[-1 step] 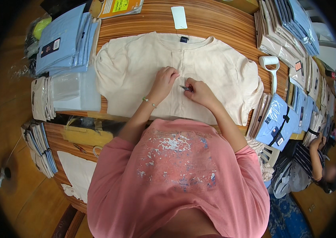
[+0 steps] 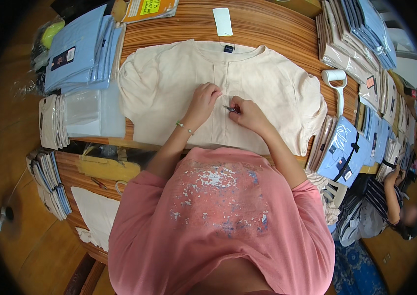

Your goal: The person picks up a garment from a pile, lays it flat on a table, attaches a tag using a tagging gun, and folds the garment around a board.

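Observation:
A cream short-sleeved shirt [image 2: 164, 78] lies spread face up on the wood-grain table, its neckline toward the far side. A white hang tag [image 2: 223, 22] is strung from its neck, beside a dark neck label [image 2: 228, 48]. My left hand [image 2: 205, 101] rests on the shirt front, thumb and fingers pinched on the button placket [image 2: 222, 123]. Just right of the placket, my right hand [image 2: 249, 116] is closed round small thread snips [image 2: 231, 109]. Their metal tip points left toward the placket; the handle is mostly hidden in my fingers.
Bagged blue shirts [image 2: 73, 54] are piled at the far left. More folded shirts [image 2: 358, 39] stack along the right, near a white lint roller [image 2: 336, 83]. White cloth [image 2: 95, 214] lies at the lower left. Another person [image 2: 390, 201] works at the right edge.

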`<state>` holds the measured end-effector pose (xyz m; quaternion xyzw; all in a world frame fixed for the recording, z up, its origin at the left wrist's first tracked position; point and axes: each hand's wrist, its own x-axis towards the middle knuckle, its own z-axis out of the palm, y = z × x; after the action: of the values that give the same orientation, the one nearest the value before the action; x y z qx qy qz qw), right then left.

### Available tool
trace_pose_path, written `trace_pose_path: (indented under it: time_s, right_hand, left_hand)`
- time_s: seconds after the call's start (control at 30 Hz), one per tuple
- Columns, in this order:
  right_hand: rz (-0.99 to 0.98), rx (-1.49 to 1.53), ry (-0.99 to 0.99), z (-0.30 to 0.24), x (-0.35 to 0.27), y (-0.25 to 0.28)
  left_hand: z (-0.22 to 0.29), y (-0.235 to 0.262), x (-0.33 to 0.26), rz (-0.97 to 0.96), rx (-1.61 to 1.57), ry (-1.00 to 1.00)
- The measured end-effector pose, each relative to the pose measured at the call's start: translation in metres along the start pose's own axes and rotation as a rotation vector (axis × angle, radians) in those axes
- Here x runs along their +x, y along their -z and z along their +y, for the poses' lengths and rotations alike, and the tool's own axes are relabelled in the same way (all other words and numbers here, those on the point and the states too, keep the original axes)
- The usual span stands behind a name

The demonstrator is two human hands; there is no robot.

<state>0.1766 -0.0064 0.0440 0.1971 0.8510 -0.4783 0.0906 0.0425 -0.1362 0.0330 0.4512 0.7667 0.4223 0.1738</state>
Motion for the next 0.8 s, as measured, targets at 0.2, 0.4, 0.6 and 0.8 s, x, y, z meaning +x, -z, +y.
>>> trace_pose_path:
  time_s: [0.2, 0.4, 0.6, 0.8]
  right_hand:
    - [-0.035, -0.026, 0.012, -0.001, 0.002, 0.0]
    - [0.017, 0.065, -0.037, 0.009, -0.005, 0.017]
    - [0.146, 0.116, -0.045, 0.024, 0.001, 0.031]
    - [0.122, 0.12, -0.012, 0.013, 0.006, 0.021]
  left_hand:
    - [0.007, 0.017, -0.014, 0.025, -0.016, 0.077]
    - [0.02, 0.095, -0.048, -1.035, 0.207, 0.341]
    - [0.033, 0.096, -0.038, -0.861, -0.11, 0.7]
    - [0.0, 0.011, 0.004, -0.209, 0.121, -0.04]
